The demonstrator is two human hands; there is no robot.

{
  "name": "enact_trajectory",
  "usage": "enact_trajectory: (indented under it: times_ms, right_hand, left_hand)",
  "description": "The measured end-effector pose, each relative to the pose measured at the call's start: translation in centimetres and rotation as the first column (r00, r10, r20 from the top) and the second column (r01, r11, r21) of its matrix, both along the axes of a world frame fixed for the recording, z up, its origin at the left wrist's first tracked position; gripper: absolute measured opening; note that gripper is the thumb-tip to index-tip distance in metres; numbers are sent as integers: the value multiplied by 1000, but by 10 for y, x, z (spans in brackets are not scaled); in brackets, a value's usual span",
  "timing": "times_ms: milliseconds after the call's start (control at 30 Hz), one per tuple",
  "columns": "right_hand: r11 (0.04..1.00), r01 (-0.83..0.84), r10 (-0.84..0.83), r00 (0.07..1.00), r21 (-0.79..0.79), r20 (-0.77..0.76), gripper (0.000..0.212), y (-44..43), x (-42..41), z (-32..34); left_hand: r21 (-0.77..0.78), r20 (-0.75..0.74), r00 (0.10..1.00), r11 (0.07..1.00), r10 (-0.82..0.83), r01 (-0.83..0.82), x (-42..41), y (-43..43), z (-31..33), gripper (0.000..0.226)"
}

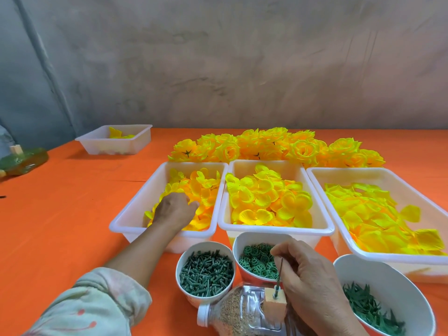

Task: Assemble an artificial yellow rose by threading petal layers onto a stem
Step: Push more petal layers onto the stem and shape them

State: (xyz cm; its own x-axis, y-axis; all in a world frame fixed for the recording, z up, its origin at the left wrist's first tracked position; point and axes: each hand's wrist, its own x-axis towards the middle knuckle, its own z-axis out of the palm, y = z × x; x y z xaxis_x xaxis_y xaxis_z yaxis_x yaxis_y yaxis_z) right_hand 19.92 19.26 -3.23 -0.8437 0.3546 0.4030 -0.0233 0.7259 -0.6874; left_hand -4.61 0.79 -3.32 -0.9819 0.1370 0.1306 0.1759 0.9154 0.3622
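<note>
"Orange cloth (72, 214), yellow nearly everywhere. Where is the stem?"

"Near, a little right of the middle. The stem (280, 272) stands upright in a wooden block (274, 304), and the block sits on a bottle (232, 314) lying on its side."

"And the right hand?"

"The right hand (312, 275) is just beside the stem. Its fingers are curled, with thumb and forefinger close together over the cup of green rings (257, 235). Whether they pinch anything, I cannot tell."

"The left hand?"

"The left hand (173, 210) is down in the left tray (135, 209), its fingers buried among the petals (206, 187). Only its back shows, so I cannot tell whether it grasps one."

"Any finished roses?"

"A heap of roses (266, 144) lies at the far side of the cloth."
</note>
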Motion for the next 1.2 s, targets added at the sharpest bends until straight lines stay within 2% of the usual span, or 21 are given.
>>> enact_trajectory:
  times_ms: [100,200,433,467,567,667,833,933,1000,1067,1200]
  right_hand:
    - [1000,-2,2,1000,12,-1,18,-1,1,1]
    - [1000,-6,6,1000,7,4,18,-2,1,3]
    - [1000,-2,2,1000,9,5,18,-1,1,2]
    - [1000,-3,2,1000,10,6,18,-1,1,2]
    - [1000,-6,6,1000,9,6,18,-1,0,2]
    - [1000,-4,4,1000,13,-2,18,-1,1,2]
    - [1000,1,-1,1000,5,10,17,-2,0,2]
    - [1000,9,-9,1000,8,9,16,-3,0,3]
    - [1000,9,-9,1000,12,6,15,-3,1,4]
    - [1000,11,-11,1000,11,3,14,-3,1,5]
    - [999,16,-17,1000,-48,-7,13,-3,2,6]
  left_hand:
    - [328,-18,996,941,92,-81,3,-9,4,31]
    - [525,41,992,842,116,-120,4,-15,7,25]
    - [730,190,979,655,76,-192,1,-22,11,47]
    - [768,198,979,612,54,-189,1,-23,10,43]
    - [857,191,982,484,19,-176,1,-25,9,12]
    - [894,193,981,415,-12,-170,-2,-26,8,19]
    - [886,176,984,437,-14,-152,-3,-26,7,12]
    - [866,158,987,479,5,-141,4,-21,9,32]
    - [878,136,991,466,-16,-113,17,-15,14,37]
    - [889,95,993,455,-71,-53,33,-8,19,33]
    - [841,-30,983,527,-184,124,73,10,27,33]
